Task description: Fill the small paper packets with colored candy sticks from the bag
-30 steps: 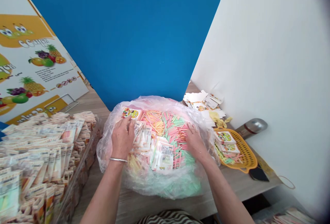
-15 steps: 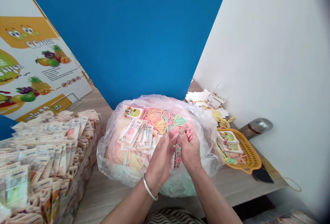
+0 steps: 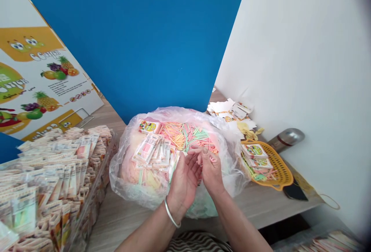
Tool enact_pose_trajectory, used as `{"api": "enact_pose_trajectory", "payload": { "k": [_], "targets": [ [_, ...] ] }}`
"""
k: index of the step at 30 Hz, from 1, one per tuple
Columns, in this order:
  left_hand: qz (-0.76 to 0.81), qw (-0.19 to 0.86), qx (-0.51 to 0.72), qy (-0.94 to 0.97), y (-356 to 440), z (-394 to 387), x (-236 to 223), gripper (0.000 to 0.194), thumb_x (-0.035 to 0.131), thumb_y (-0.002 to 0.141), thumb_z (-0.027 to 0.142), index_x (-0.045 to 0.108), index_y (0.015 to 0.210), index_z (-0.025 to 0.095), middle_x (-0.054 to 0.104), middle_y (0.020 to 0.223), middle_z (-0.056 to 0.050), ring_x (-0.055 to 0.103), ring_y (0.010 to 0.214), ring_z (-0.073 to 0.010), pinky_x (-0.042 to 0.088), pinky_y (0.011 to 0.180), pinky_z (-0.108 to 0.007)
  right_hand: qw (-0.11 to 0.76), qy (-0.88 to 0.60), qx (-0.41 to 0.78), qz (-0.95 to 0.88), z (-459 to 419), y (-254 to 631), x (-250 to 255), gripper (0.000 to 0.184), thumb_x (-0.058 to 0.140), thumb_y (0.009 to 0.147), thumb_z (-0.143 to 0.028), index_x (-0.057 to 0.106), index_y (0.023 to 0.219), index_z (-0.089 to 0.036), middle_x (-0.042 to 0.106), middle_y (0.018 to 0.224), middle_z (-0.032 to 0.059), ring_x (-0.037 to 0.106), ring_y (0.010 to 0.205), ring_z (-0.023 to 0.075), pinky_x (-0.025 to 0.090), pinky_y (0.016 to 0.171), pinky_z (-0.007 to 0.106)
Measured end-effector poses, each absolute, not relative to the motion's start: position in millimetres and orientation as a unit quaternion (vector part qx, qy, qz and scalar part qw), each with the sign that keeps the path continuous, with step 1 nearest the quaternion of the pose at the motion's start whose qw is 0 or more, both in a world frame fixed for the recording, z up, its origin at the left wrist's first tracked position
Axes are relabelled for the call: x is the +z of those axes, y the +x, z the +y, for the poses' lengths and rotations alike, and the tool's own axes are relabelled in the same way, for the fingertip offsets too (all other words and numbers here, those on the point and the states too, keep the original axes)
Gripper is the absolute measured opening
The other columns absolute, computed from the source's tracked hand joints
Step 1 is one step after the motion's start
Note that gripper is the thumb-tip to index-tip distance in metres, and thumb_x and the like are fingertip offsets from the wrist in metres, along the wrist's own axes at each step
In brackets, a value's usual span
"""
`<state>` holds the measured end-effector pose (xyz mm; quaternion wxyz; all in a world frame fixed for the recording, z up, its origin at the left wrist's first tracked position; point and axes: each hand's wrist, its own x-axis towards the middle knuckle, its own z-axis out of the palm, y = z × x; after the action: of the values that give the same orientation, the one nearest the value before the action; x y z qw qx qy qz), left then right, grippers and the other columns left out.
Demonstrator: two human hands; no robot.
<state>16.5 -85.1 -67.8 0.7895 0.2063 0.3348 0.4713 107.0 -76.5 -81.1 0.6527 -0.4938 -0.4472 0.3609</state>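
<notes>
Both hands are over a clear plastic bag (image 3: 121, 167) heaped with thin pink, green and yellow sticks (image 3: 185, 133). My left hand (image 3: 185, 182), with a white bangle at its wrist, is turned palm up; its fingers are loosely curved and apart, and the palm looks bare. Beside it, my right hand (image 3: 211, 169) is closed, its fingertips close to the left fingers. A few pink stick ends seem to show among its fingers, partly hidden. Small printed sachets (image 3: 152, 151) lie on the left of the heap, behind them a small printed box (image 3: 148, 126).
At left stands a clear bin packed with filled sachets (image 3: 58, 182). A yellow basket (image 3: 282, 167) holds printed packs and loose sticks at right, near a metal flask (image 3: 290, 138). Flattened cartons (image 3: 228, 109) lie behind it. A blue panel (image 3: 139, 43) rises at the back.
My left hand has turned its palm upward and its fingers have loosened. My right hand has shifted slightly left and down, still closed. The view has moved a little.
</notes>
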Motion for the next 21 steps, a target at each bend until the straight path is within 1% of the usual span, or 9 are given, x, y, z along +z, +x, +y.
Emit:
{"api": "enact_pose_trajectory", "payload": {
  "k": [2,4,5,7,9,12,16,20,21],
  "targets": [
    [0.399,0.691,0.47,0.377,8.2,-90.6,-68.9,0.045,0.053,0.093,0.058,0.065,0.117,0.021,0.066,0.123,-0.011,0.061,0.114,-0.0257,0.046,0.1,-0.041,0.698,-0.454,0.411,-0.372,-75.8,110.7,-80.0,0.051,0.045,0.099,-0.056,0.052,0.06,-0.022,0.066,0.072,0.0037,0.066,0.086,0.0197,0.051,0.091,0.039],
    [0.486,0.479,0.433,0.589,-4.3,-95.0,-70.5,0.033,0.058,0.094,0.043,0.065,0.118,0.023,0.065,0.125,-0.012,0.057,0.118,-0.0288,0.041,0.104,-0.046,0.731,-0.426,0.445,-0.294,-74.9,116.4,-78.8,0.046,0.051,0.095,-0.06,0.056,0.068,-0.022,0.056,0.061,-0.0029,0.056,0.058,0.0132,0.054,0.071,0.033],
    [0.523,0.353,0.393,0.669,-11.1,-96.3,-71.7,0.029,0.062,0.092,0.037,0.066,0.116,0.022,0.066,0.122,-0.012,0.056,0.117,-0.0305,0.04,0.102,-0.047,0.74,-0.42,0.454,-0.264,-74.4,119.5,-78.5,0.043,0.056,0.092,-0.061,0.058,0.073,-0.022,0.047,0.055,-0.007,0.045,0.047,0.0101,0.05,0.058,0.028],
    [0.576,0.151,0.295,0.748,-23.2,-96.3,-74.9,0.023,0.067,0.089,0.032,0.066,0.109,0.02,0.068,0.111,-0.012,0.056,0.108,-0.0324,0.041,0.093,-0.047,0.738,-0.425,0.47,-0.233,-73.9,124.5,-79.3,0.039,0.069,0.083,-0.06,0.059,0.079,-0.022,0.031,0.05,-0.0125,0.025,0.039,0.0066,0.033,0.041,0.021],
    [0.594,0.059,0.223,0.771,-31.2,-93.5,-78.6,0.019,0.07,0.087,0.032,0.065,0.101,0.019,0.068,0.1,-0.01,0.058,0.099,-0.0312,0.042,0.083,-0.044,0.717,-0.438,0.493,-0.227,-73.5,126.3,-81.8,0.04,0.075,0.078,-0.059,0.059,0.08,-0.022,0.024,0.049,-0.0138,0.017,0.039,0.0055,0.02,0.037,0.02],
    [0.586,0.039,0.202,0.784,-35.5,-87.6,-83.5,0.013,0.072,0.086,0.03,0.064,0.09,0.021,0.068,0.092,-0.007,0.059,0.093,-0.0293,0.041,0.079,-0.041,0.704,-0.437,0.515,-0.219,-71.8,123.8,-86.9,0.043,0.069,0.081,-0.062,0.059,0.075,-0.021,0.027,0.05,-0.0119,0.022,0.04,0.0061,0.026,0.039,0.022],
    [0.562,0.05,0.265,0.782,-35.1,-84.2,-87.3,0.006,0.066,0.089,0.021,0.061,0.086,0.022,0.068,0.09,-0.006,0.059,0.092,-0.0277,0.043,0.08,-0.04,0.738,-0.404,0.489,-0.23,-67.4,123.7,-88.3,0.041,0.065,0.084,-0.062,0.063,0.076,-0.021,0.04,0.055,-0.0071,0.046,0.053,0.0111,0.047,0.058,0.028],
    [0.557,0.166,0.372,0.724,-34.1,-82.9,-84.7,0.003,0.061,0.09,0.021,0.06,0.093,0.022,0.066,0.088,-0.004,0.062,0.086,-0.0226,0.046,0.079,-0.036,0.739,-0.477,0.382,-0.282,-69.0,135.4,-79.4,0.038,0.059,0.09,-0.059,0.067,0.085,-0.022,0.041,0.056,-0.007,0.044,0.053,0.0119,0.043,0.056,0.028],
    [0.56,0.218,0.398,0.693,-33.6,-81.9,-82.9,0.01,0.063,0.089,0.023,0.061,0.099,0.022,0.066,0.087,-0.003,0.062,0.083,-0.0208,0.046,0.078,-0.034,0.723,-0.51,0.353,-0.304,-70.3,138.5,-76.4,0.037,0.059,0.09,-0.058,0.069,0.089,-0.022,0.042,0.056,-0.007,0.044,0.052,0.0123,0.042,0.055,0.028]
  ]
}}
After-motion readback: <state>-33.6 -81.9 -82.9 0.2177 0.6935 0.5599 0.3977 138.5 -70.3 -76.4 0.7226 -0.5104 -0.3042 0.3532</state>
